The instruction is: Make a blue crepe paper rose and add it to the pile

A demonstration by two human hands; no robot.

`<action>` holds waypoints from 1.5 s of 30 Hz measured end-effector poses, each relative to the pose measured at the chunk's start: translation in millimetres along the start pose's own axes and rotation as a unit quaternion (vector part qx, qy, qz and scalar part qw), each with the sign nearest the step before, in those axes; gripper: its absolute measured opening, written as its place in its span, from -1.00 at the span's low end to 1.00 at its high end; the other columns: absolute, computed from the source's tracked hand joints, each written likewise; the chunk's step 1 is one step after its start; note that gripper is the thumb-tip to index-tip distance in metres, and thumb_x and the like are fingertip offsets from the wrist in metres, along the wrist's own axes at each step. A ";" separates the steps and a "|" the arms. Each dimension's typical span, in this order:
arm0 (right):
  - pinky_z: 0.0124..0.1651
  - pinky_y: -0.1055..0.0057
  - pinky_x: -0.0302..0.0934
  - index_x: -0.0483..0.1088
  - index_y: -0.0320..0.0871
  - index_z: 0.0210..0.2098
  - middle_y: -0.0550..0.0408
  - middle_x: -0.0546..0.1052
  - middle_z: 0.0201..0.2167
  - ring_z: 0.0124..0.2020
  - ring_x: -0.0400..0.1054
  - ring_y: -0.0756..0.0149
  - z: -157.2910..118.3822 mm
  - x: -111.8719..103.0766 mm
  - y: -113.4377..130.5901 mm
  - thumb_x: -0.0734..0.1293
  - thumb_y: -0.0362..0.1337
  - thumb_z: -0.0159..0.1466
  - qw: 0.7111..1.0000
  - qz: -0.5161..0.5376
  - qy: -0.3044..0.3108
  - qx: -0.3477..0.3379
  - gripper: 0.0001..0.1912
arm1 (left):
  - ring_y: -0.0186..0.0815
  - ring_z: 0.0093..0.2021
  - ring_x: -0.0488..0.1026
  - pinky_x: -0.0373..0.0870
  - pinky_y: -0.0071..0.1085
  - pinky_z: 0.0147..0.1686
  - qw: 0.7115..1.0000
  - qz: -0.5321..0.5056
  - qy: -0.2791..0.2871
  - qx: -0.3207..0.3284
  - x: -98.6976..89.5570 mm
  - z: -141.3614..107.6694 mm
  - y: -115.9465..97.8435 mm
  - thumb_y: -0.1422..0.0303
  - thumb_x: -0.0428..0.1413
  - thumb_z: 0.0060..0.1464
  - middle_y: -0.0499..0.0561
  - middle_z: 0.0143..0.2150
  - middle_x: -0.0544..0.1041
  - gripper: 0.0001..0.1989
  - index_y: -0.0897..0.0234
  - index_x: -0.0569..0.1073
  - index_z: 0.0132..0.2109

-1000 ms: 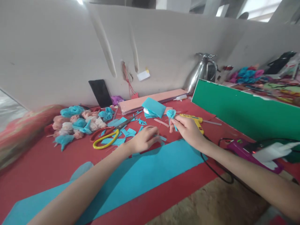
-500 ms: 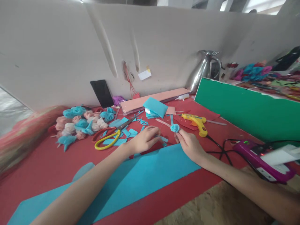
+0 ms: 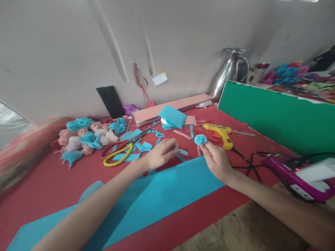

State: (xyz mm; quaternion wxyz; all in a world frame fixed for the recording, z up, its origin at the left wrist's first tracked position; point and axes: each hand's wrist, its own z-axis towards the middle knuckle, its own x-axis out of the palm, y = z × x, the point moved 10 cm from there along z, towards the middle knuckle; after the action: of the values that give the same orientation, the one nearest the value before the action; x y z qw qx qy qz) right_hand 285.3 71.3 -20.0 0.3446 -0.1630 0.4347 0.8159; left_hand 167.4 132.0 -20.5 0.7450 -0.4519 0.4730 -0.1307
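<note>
A small blue crepe-paper rose (image 3: 200, 139) is pinched by its base in the fingers of my right hand (image 3: 216, 158), bloom upward. What lies below the bloom is hidden by the fingers. My left hand (image 3: 162, 152) is loosely curled, thumb and fingertips apart, beside some blue paper scraps (image 3: 181, 157); I see nothing held in it. Under both forearms a long blue crepe-paper sheet (image 3: 157, 197) spreads over the red table cover. Left of my left hand rest scissors (image 3: 125, 150) with red and yellow handles, on cut blue pieces.
Finished paper roses (image 3: 87, 137) are heaped at the left. A yellow glue gun (image 3: 221, 134) lies right of the rose, its cord running to a purple power strip (image 3: 293, 174). Behind stand a dark phone (image 3: 111, 101), a steel jug (image 3: 227, 75) and a green board (image 3: 261, 118).
My right hand has shifted slightly right, with the rose tipped so that its bloom faces more upward. My left hand has barely moved. The camera view has tilted down a little.
</note>
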 end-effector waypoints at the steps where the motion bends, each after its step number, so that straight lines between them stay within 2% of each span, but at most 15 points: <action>1: -0.38 0.45 0.29 0.36 -0.25 -0.29 0.17 0.41 -0.45 -0.48 0.32 0.47 0.0 -0.6 1.2 0.19 -0.18 0.35 1.000 0.005 -0.001 -0.002 -0.75 | -0.22 -0.28 0.36 0.29 -0.26 -0.21 1.000 -0.005 -0.001 -0.003 -0.2 0.1 1.5 0.31 -0.02 0.13 0.00 -0.36 0.39 -0.84 0.23 0.24 -0.40; 6: -0.37 0.44 0.28 0.36 -0.24 -0.31 0.18 0.41 -0.47 -0.48 0.32 0.46 0.4 -2.1 1.5 0.18 -0.15 0.35 1.000 0.029 -0.006 -0.001 -0.72 | -0.20 -0.24 0.48 0.35 -0.25 -0.19 0.994 -0.100 0.031 -0.013 9.1 -0.3 0.5 0.31 -0.06 0.16 0.04 -0.35 0.52 -0.86 0.22 0.20 -0.36; 9: -0.32 0.40 0.28 0.35 -0.24 -0.35 0.17 0.41 -0.47 -0.45 0.33 0.44 2.2 -4.0 -0.1 0.18 -0.13 0.35 0.999 0.051 -0.012 0.013 -0.69 | -0.20 -0.21 0.52 0.36 -0.23 -0.14 0.988 -0.152 0.016 -0.020 2.8 1.1 -2.1 0.33 -0.09 0.18 0.06 -0.35 0.57 -0.88 0.21 0.18 -0.33; 12: -0.27 0.36 0.27 0.36 -0.21 -0.41 0.13 0.44 -0.47 -0.41 0.35 0.39 8.9 -8.5 4.1 0.17 -0.14 0.34 0.995 0.092 -0.016 0.033 -0.68 | -0.19 -0.20 0.52 0.35 -0.24 -0.14 0.985 -0.167 -0.018 -0.031 -13.3 2.7 -4.3 0.33 -0.01 0.14 0.06 -0.34 0.58 -0.87 0.23 0.23 -0.36; 15: -0.25 0.37 0.26 0.38 -0.16 -0.46 0.08 0.49 -0.47 -0.38 0.38 0.32 21.8 -14.3 18.1 0.15 -0.19 0.34 0.986 0.154 -0.014 0.056 -0.68 | -0.21 -0.24 0.52 0.36 -0.30 -0.19 0.985 -0.158 -0.056 -0.044 -32.4 1.0 -12.8 0.32 0.10 0.07 0.03 -0.37 0.56 -0.85 0.27 0.32 -0.39; 18: -0.21 0.38 0.28 0.40 -0.15 -0.48 0.09 0.51 -0.45 -0.36 0.40 0.32 36.8 -14.7 41.8 0.17 -0.25 0.32 0.972 0.226 0.004 0.067 -0.70 | -0.26 -0.27 0.49 0.34 -0.35 -0.23 0.979 -0.146 -0.133 -0.048 -57.6 -8.5 -29.1 0.31 0.13 0.04 -0.02 -0.40 0.53 -0.86 0.28 0.38 -0.38; 21: -0.12 0.35 0.28 0.43 -0.16 -0.43 0.08 0.52 -0.41 -0.27 0.40 0.31 47.6 -4.1 69.3 0.19 -0.21 0.31 0.949 0.305 0.037 0.066 -0.73 | -0.33 -0.35 0.45 0.32 -0.40 -0.30 0.962 -0.148 -0.226 -0.040 -84.0 -27.4 -45.7 0.31 0.13 0.05 -0.08 -0.43 0.48 -0.87 0.27 0.38 -0.37; 25: -0.15 0.39 0.30 0.42 -0.17 -0.38 0.08 0.50 -0.38 -0.26 0.39 0.34 51.6 24.6 106.6 0.22 -0.17 0.29 0.909 0.398 0.104 0.064 -0.76 | -0.39 -0.41 0.38 0.28 -0.46 -0.40 0.934 -0.145 -0.324 -0.032 -111.8 -60.6 -56.4 0.33 0.14 0.02 -0.10 -0.43 0.43 -0.89 0.26 0.37 -0.36; 28: -0.21 0.43 0.31 0.41 -0.17 -0.40 0.10 0.49 -0.41 -0.33 0.38 0.38 49.7 43.9 135.1 0.21 -0.20 0.30 0.879 0.446 0.158 0.058 -0.76 | -0.40 -0.41 0.36 0.24 -0.50 -0.46 0.921 -0.136 -0.363 -0.032 -122.8 -84.1 -59.3 0.36 0.16 0.00 -0.11 -0.42 0.42 -0.88 0.24 0.39 -0.28; 30: -0.18 0.45 0.29 0.40 -0.17 -0.41 0.12 0.48 -0.44 -0.36 0.37 0.42 46.9 53.3 151.4 0.19 -0.24 0.32 0.843 0.496 0.198 0.065 -0.76 | -0.42 -0.47 0.32 0.21 -0.52 -0.50 0.916 -0.148 -0.371 -0.028 -124.4 -96.0 -60.6 0.39 0.16 0.01 -0.16 -0.48 0.37 -0.87 0.20 0.38 -0.25; 31: -0.17 0.47 0.27 0.39 -0.16 -0.41 0.14 0.47 -0.46 -0.37 0.36 0.44 44.5 58.1 157.6 0.19 -0.25 0.33 0.815 0.529 0.221 0.080 -0.76 | -0.44 -0.48 0.31 0.21 -0.52 -0.49 0.915 -0.157 -0.371 -0.027 -123.9 -100.7 -60.9 0.40 0.15 0.03 -0.17 -0.49 0.36 -0.89 0.19 0.38 -0.26; 33: -0.20 0.54 0.23 0.39 -0.14 -0.40 0.17 0.45 -0.49 -0.39 0.33 0.48 38.7 66.1 166.3 0.18 -0.26 0.34 0.748 0.597 0.263 0.122 -0.77 | -0.45 -0.44 0.32 0.24 -0.54 -0.42 0.916 -0.173 -0.362 -0.024 -120.5 -107.1 -61.8 0.43 0.12 0.06 -0.16 -0.47 0.39 -0.97 0.19 0.42 -0.31; 35: -0.24 0.60 0.18 0.40 -0.14 -0.39 0.18 0.44 -0.49 -0.39 0.30 0.51 33.8 70.8 170.8 0.19 -0.26 0.35 0.700 0.635 0.291 0.149 -0.77 | -0.44 -0.37 0.35 0.26 -0.55 -0.33 0.923 -0.195 -0.332 -0.024 -113.2 -108.6 -62.0 0.43 0.09 0.10 -0.13 -0.40 0.46 -0.90 0.20 0.49 -0.35; 40: -0.28 0.56 0.14 0.39 -0.19 -0.39 0.13 0.45 -0.51 -0.41 0.29 0.49 24.9 81.1 175.2 0.13 -0.28 0.38 0.640 0.664 0.353 0.158 -0.71 | -0.41 -0.29 0.42 0.30 -0.55 -0.19 0.919 -0.310 -0.241 -0.041 -89.9 -103.0 -58.2 0.40 0.08 0.13 -0.13 -0.37 0.53 -0.86 0.16 0.55 -0.31; 45: -0.32 0.54 0.13 0.36 -0.20 -0.38 0.13 0.41 -0.56 -0.45 0.28 0.48 26.6 82.6 172.7 0.13 -0.26 0.39 0.600 0.692 0.373 0.147 -0.72 | -0.41 -0.32 0.43 0.32 -0.55 -0.24 0.914 -0.335 -0.225 -0.044 -86.5 -100.5 -55.9 0.41 0.10 0.11 -0.12 -0.40 0.52 -0.87 0.15 0.56 -0.29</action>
State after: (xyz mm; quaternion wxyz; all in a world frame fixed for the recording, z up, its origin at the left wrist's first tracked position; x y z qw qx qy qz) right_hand 106.0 61.5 51.5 -0.4963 -0.0506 0.6224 0.6032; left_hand 52.8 99.4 60.3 0.7239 -0.6333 0.1185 -0.2466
